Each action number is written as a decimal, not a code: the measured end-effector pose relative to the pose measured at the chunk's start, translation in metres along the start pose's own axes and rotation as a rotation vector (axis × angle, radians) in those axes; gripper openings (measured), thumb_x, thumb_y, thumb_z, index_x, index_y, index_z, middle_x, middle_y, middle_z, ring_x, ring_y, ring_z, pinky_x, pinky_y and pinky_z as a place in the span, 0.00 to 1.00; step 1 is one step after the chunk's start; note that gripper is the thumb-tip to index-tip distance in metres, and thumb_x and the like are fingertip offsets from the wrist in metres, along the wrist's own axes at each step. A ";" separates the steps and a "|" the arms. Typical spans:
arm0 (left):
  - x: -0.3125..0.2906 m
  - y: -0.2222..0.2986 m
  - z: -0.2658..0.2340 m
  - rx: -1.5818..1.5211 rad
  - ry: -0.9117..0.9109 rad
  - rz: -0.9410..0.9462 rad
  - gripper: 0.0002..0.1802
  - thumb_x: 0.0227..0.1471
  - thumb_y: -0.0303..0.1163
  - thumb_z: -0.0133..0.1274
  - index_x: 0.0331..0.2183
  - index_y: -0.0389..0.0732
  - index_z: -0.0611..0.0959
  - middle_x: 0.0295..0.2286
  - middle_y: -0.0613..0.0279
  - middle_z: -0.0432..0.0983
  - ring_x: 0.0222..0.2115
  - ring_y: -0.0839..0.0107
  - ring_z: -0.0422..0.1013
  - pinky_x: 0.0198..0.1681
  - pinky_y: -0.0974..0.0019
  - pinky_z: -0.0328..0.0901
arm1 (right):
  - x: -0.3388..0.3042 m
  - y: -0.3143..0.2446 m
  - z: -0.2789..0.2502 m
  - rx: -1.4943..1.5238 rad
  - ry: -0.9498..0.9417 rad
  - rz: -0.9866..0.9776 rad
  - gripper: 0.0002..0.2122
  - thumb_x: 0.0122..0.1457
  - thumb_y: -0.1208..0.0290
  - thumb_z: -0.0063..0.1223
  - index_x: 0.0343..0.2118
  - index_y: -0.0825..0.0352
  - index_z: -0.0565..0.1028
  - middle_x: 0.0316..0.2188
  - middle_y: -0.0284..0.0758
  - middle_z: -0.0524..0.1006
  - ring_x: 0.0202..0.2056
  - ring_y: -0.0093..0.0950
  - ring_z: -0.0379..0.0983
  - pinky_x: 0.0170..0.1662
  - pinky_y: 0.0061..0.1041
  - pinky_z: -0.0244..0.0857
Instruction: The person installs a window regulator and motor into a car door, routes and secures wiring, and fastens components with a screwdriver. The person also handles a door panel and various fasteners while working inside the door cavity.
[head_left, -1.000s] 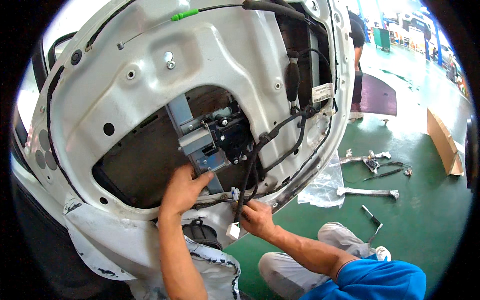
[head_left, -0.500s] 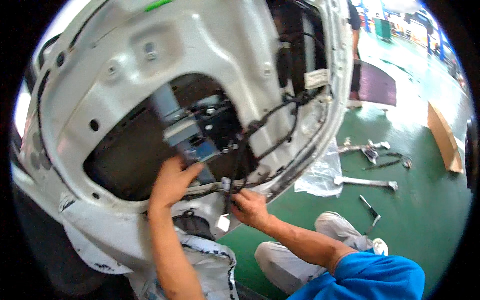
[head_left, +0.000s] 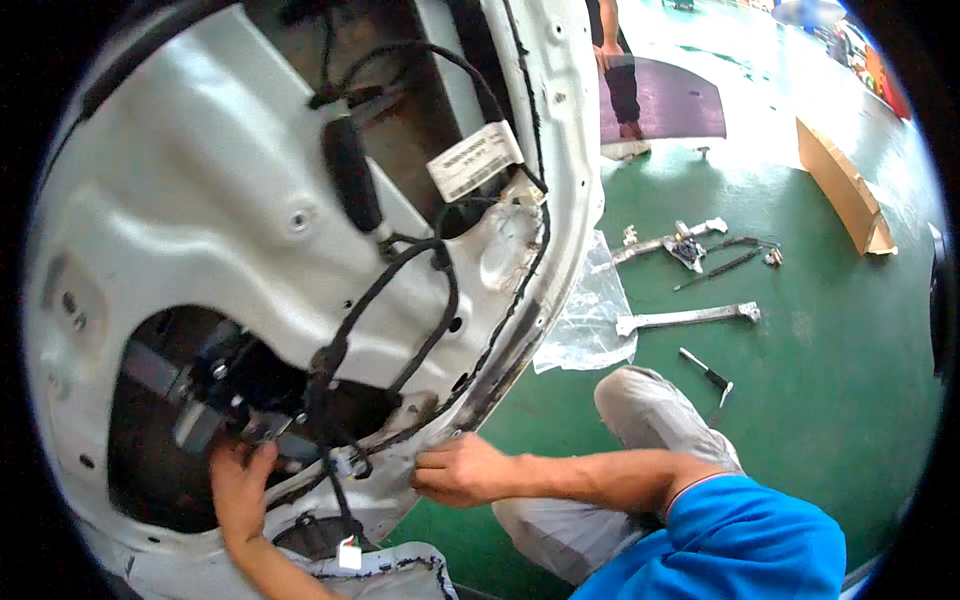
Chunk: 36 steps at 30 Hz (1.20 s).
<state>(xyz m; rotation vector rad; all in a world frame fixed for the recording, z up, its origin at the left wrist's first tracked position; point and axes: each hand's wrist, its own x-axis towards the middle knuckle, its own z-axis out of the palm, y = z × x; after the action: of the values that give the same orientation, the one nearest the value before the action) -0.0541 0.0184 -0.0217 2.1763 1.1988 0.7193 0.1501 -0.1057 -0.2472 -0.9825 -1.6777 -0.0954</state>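
A bare silver car door [head_left: 200, 180] fills the left side, its trim off. In its lower opening sits a window regulator [head_left: 205, 425] with a grey metal rail and a black motor [head_left: 255, 375]. My left hand [head_left: 240, 490] reaches into this opening, thumb and fingers closed round the regulator's lower part; the fingertips are partly hidden. At the door's lower right edge my right hand [head_left: 460, 470] is closed, and whatever its fingers hold is hidden. Between the hands a black wiring harness [head_left: 325, 390] hangs down, ending in a white connector [head_left: 349, 553].
A white label [head_left: 476, 162] hangs at the upper opening. On the green floor lie clear plastic [head_left: 590, 335], a metal rail [head_left: 690, 317], a regulator assembly with cables [head_left: 685, 250] and a black-and-white tool [head_left: 708, 373]. Farther off are cardboard [head_left: 845, 190] and a person beside purple-tinted glass [head_left: 670, 100].
The view has shifted, so the door's openings sit lower and farther left. My right hand has moved off the hanging wires to the door's edge. My left hand stays at the regulator.
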 end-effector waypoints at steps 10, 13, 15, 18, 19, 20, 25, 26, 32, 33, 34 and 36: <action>-0.006 -0.035 -0.016 0.043 0.312 0.084 0.31 0.56 0.38 0.58 0.55 0.31 0.69 0.52 0.51 0.69 0.51 0.63 0.66 0.57 0.60 0.60 | 0.046 0.085 -0.303 -0.355 0.461 0.167 0.10 0.51 0.78 0.62 0.38 0.66 0.79 0.27 0.37 0.77 0.27 0.28 0.77 0.30 0.26 0.70; -0.026 -0.011 -0.012 -0.180 0.445 0.241 0.27 0.60 0.38 0.53 0.53 0.28 0.70 0.48 0.47 0.72 0.50 0.62 0.68 0.58 0.56 0.62 | 0.084 0.101 -0.328 -0.393 0.359 0.042 0.15 0.52 0.83 0.60 0.44 0.68 0.78 0.29 0.36 0.76 0.29 0.24 0.75 0.33 0.24 0.70; -0.051 0.025 0.001 -0.054 0.706 0.171 0.26 0.61 0.38 0.52 0.53 0.27 0.70 0.45 0.46 0.73 0.48 0.61 0.70 0.56 0.58 0.64 | 0.094 0.109 -0.330 -0.494 0.269 -0.048 0.17 0.50 0.79 0.61 0.45 0.64 0.79 0.27 0.35 0.73 0.27 0.30 0.73 0.29 0.28 0.68; -0.070 0.095 0.050 -0.016 1.107 0.100 0.20 0.63 0.37 0.50 0.46 0.27 0.75 0.39 0.48 0.76 0.41 0.61 0.74 0.49 0.62 0.68 | 0.096 0.119 -0.324 -0.501 0.231 -0.063 0.17 0.50 0.75 0.61 0.45 0.59 0.79 0.24 0.34 0.70 0.25 0.35 0.72 0.27 0.33 0.66; -0.075 0.116 0.078 0.223 1.022 0.117 0.16 0.61 0.34 0.51 0.43 0.29 0.78 0.38 0.51 0.77 0.40 0.62 0.74 0.47 0.64 0.69 | 0.094 0.119 -0.322 -0.486 0.216 -0.036 0.17 0.50 0.74 0.60 0.45 0.59 0.78 0.25 0.34 0.71 0.26 0.35 0.73 0.27 0.33 0.67; -0.070 0.136 0.109 0.154 0.868 0.149 0.11 0.56 0.27 0.53 0.40 0.32 0.80 0.38 0.54 0.78 0.40 0.65 0.74 0.46 0.65 0.68 | 0.093 0.119 -0.321 -0.474 0.204 -0.005 0.16 0.50 0.73 0.60 0.45 0.58 0.78 0.25 0.34 0.71 0.27 0.36 0.74 0.27 0.34 0.67; 0.014 0.212 0.212 0.642 0.318 0.773 0.19 0.42 0.13 0.50 0.40 0.31 0.81 0.41 0.49 0.77 0.43 0.52 0.74 0.49 0.56 0.68 | 0.089 0.107 -0.325 -0.171 0.171 0.062 0.13 0.53 0.73 0.59 0.42 0.63 0.78 0.28 0.37 0.75 0.29 0.40 0.75 0.31 0.37 0.69; 0.028 0.223 0.222 0.760 0.342 0.831 0.19 0.42 0.15 0.50 0.41 0.31 0.80 0.43 0.50 0.76 0.44 0.51 0.73 0.47 0.56 0.69 | 0.088 0.106 -0.328 -0.146 0.149 0.061 0.13 0.53 0.73 0.59 0.42 0.63 0.78 0.28 0.38 0.75 0.30 0.41 0.75 0.31 0.37 0.69; 0.066 0.261 0.241 1.051 0.243 0.634 0.08 0.48 0.26 0.54 0.32 0.31 0.79 0.36 0.48 0.76 0.38 0.52 0.75 0.41 0.55 0.72 | 0.082 0.107 -0.337 0.017 -0.028 0.089 0.14 0.51 0.77 0.62 0.42 0.68 0.78 0.29 0.41 0.74 0.31 0.39 0.75 0.34 0.33 0.68; 0.071 0.263 0.241 1.035 0.215 0.623 0.09 0.49 0.28 0.54 0.32 0.32 0.78 0.36 0.48 0.76 0.37 0.51 0.75 0.40 0.54 0.72 | 0.084 0.109 -0.336 -0.047 -0.022 0.080 0.12 0.50 0.77 0.63 0.39 0.68 0.79 0.30 0.40 0.74 0.31 0.39 0.75 0.34 0.32 0.68; 0.078 0.265 0.241 1.006 0.187 0.603 0.09 0.50 0.29 0.55 0.32 0.32 0.78 0.35 0.48 0.76 0.37 0.50 0.75 0.39 0.53 0.72 | 0.087 0.111 -0.336 -0.029 -0.032 0.074 0.12 0.50 0.78 0.63 0.38 0.68 0.79 0.30 0.40 0.74 0.31 0.39 0.75 0.34 0.32 0.68; 0.095 0.266 0.239 0.820 0.004 0.402 0.18 0.49 0.37 0.60 0.33 0.30 0.79 0.32 0.41 0.78 0.34 0.44 0.75 0.39 0.51 0.70 | 0.093 0.115 -0.334 0.012 -0.056 0.054 0.10 0.49 0.78 0.63 0.37 0.67 0.79 0.29 0.39 0.74 0.30 0.39 0.75 0.34 0.31 0.68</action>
<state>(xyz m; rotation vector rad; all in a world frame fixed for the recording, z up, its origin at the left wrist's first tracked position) 0.3046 -0.0688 0.0085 3.1530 1.1964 0.4056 0.4786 -0.1561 -0.0948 -1.0290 -1.6990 -0.0218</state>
